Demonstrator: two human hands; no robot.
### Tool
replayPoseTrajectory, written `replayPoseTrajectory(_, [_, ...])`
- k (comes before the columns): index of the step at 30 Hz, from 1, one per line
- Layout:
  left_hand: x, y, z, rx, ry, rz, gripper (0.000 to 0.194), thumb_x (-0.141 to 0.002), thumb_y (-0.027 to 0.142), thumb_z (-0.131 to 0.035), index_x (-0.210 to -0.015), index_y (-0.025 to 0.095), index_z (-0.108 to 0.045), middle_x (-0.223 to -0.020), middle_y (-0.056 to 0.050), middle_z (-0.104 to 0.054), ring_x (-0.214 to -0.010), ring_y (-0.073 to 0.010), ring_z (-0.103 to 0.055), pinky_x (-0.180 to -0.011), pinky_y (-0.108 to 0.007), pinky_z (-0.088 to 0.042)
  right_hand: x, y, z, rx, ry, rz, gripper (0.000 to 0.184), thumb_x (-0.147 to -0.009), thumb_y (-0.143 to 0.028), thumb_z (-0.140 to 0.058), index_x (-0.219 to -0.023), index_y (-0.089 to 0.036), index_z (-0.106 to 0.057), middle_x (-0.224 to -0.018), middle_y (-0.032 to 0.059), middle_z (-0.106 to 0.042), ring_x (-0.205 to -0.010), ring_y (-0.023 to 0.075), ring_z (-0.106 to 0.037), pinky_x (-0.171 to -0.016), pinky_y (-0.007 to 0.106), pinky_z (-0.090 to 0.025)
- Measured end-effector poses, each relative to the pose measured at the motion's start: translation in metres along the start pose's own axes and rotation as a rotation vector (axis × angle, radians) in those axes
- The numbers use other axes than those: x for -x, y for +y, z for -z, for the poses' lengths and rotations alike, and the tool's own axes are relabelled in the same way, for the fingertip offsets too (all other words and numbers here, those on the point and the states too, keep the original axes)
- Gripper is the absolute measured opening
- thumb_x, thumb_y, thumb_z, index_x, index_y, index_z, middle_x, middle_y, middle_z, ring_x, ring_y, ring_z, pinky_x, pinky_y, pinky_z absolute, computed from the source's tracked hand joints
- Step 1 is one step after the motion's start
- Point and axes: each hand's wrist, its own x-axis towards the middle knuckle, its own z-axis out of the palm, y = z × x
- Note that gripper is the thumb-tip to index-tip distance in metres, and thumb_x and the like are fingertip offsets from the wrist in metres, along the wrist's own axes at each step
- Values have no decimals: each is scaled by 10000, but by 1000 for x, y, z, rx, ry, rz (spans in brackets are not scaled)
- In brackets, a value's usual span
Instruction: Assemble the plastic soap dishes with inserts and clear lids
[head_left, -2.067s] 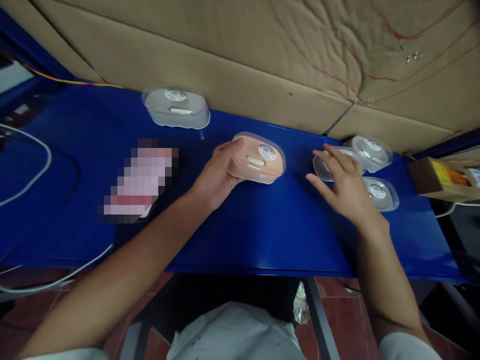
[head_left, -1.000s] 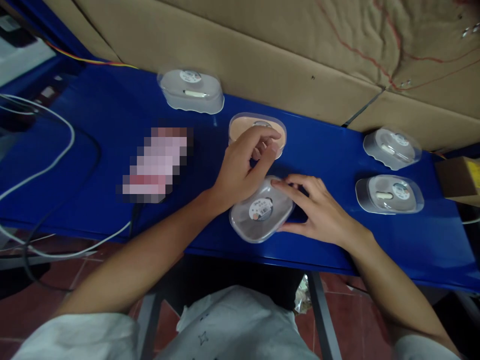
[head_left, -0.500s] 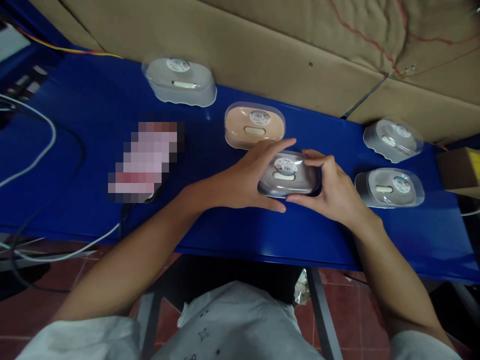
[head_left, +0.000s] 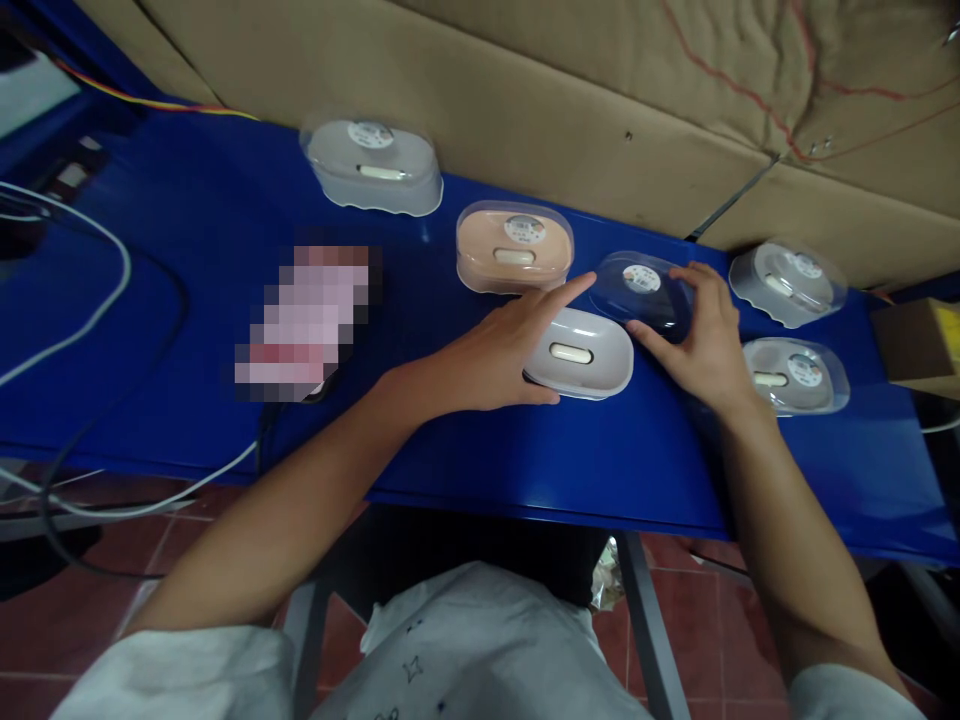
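A light grey soap dish (head_left: pixel 611 362) lies uncovered on the blue table, showing a white oblong piece in the slot at its middle. My left hand (head_left: pixel 499 350) is wrapped round the dish's left end, with the thumb along the near side and the fingers along the far side. Clear and oval, a plastic lid (head_left: pixel 619 285) with a round printed sticker is held by its right end in my right hand (head_left: pixel 701 345), just beyond the dish and to its right. Thumb and fingers pinch the lid's opposite long sides.
A peach soap dish (head_left: pixel 480 240) with its lid on stands behind my left hand. Lidded grey dishes stand at the back left (head_left: pixel 382 185), far right (head_left: pixel 784 285) and near right (head_left: pixel 787 380). A blurred-out phone (head_left: pixel 307 325) with a cable lies left. Brown board (head_left: pixel 525 110) borders the back.
The clear lid has come off the grey dish and moved up and to the right in my right hand. My left hand has stayed at the dish's left end.
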Motion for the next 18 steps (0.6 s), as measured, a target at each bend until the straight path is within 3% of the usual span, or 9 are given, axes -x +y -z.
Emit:
replayPoseTrajectory(2, [0, 3, -1, 23, 10, 23, 996, -563, 215, -1043, -1475, 294, -650, -1625, -132, -557, -1620, -479, -365, -1356, -635, -229, 1, 1, -6, -8, -30, -46, 782, -982, -701, -643, -1580, -222, -488, -1687, 236, -464, -1593, 463, -393, -1238, 754, -369])
replayPoseTrajectory(5, [0, 3, -2, -48, -14, -25, 990, -634, 247, -1018, -1531, 294, -600, -1655, -132, -526, -1624, -476, -359, -1362, -651, -206, 4, -15, -3, -70, 3, -12, 614, -1064, -619, -535, -1547, -241, -561, -1705, 190, -466, -1598, 421, -415, -1268, 710, -358])
replayPoseTrajectory(8, [-1, -1, -2, -179, -61, -113, 1082, -700, 325, -983, -1643, 304, -452, -1730, -136, -433, -1648, -446, -327, -1369, -641, -208, 10, -43, 7, -149, 16, 221, 430, -1116, -501, -483, -1450, -299, -663, -1581, 122, -613, -1502, 351, -552, -1245, 613, -418])
replayPoseTrajectory(12, [-3, -4, -2, -371, -98, -155, 1095, -814, 413, -895, -1715, 298, -283, -1731, -148, -423, -1633, -422, -364, -1350, -628, -291, 22, -70, 6, -71, -123, 490, 381, -1097, -453, -581, -1412, -272, -696, -1578, 135, -618, -1513, 366, -524, -1222, 594, -408])
replayPoseTrajectory(18, [-4, -3, -4, -366, -94, -150, 1032, -816, 447, -877, -1692, 361, -339, -1661, -83, -518, -1595, -411, -427, -1342, -612, -327, 26, -67, -3, -86, -196, 474, 461, -1056, -516, -648, -1437, -259, -677, -1610, 167, -562, -1555, 407, -457, -1223, 643, -382])
